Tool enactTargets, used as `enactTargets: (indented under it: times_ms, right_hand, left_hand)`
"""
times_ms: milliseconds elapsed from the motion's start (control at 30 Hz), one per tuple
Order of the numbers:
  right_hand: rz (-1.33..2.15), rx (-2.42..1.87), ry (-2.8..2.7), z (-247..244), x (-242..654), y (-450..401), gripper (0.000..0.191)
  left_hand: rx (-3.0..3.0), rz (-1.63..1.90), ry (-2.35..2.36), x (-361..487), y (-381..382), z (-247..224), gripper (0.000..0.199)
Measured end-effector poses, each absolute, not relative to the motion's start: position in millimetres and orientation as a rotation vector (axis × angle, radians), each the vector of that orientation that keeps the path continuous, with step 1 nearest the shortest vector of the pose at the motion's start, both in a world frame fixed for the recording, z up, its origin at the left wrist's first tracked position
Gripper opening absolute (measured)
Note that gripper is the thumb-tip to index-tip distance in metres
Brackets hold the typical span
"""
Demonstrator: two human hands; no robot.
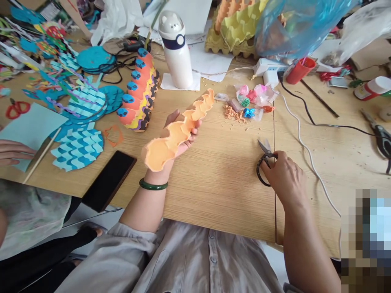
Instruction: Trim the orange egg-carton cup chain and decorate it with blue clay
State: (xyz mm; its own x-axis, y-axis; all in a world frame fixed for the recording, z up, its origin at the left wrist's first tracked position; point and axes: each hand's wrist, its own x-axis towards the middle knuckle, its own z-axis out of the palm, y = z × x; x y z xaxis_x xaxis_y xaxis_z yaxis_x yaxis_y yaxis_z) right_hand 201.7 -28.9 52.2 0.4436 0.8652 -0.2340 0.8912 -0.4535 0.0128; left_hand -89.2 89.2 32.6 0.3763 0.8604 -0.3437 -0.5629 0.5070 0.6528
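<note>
An orange strip cut from an egg carton [175,136] rests in my left hand [187,142], its cups facing up toward me. The fingers curl round its underside and are partly hidden by it. At the right, my right hand [284,175] grips a pair of black-handled scissors [263,167] just over the table, the blades pointing away and a little apart. Beyond my left hand stands a painted egg-carton piece [139,95] in orange, yellow, purple and black with blue dots.
A white bottle [180,61], a dark phone [109,179] and blue paper fish shapes [77,146] surround the work area. Orange scraps [235,114] lie near colourful clay lumps [252,95]. A white cable [301,138] runs down the right. A co-worker's hand [15,152] is at far left.
</note>
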Motion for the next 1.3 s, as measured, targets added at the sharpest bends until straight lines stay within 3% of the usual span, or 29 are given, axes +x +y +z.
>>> enactTargets:
  times_ms: [333,700,967,1033,1133,1233,1300]
  right_hand:
    - [-0.229,2.311,1.546,63.7,195.9,-34.1,0.042]
    - [-0.241,2.261,1.527,76.1,192.8,-35.9,0.046]
    - [0.039,2.502,2.157,62.8,178.8,-33.5,0.037]
    - [-0.177,2.546,2.397,59.5,167.4,-32.2,0.031]
    - [-0.822,2.436,2.724,63.8,143.0,-33.3,0.028]
    - [-1.443,2.223,2.833,72.7,115.4,-32.7,0.032]
    - [-1.652,2.157,2.817,75.9,99.5,-27.2,0.037]
  left_hand:
    - [0.231,1.017,0.64,-74.3,80.7,31.4,0.03]
    - [0.063,1.057,0.577,-72.0,78.2,33.6,0.036]
    - [0.338,1.029,0.586,-73.5,79.6,27.3,0.048]
    - [0.415,1.004,0.611,-72.3,80.8,27.9,0.052]
    - [0.435,0.957,0.626,-68.8,81.7,28.0,0.053]
    - [0.459,0.928,0.633,-65.3,79.1,24.2,0.045]
    - [0.525,0.981,0.641,-64.3,73.6,21.0,0.034]
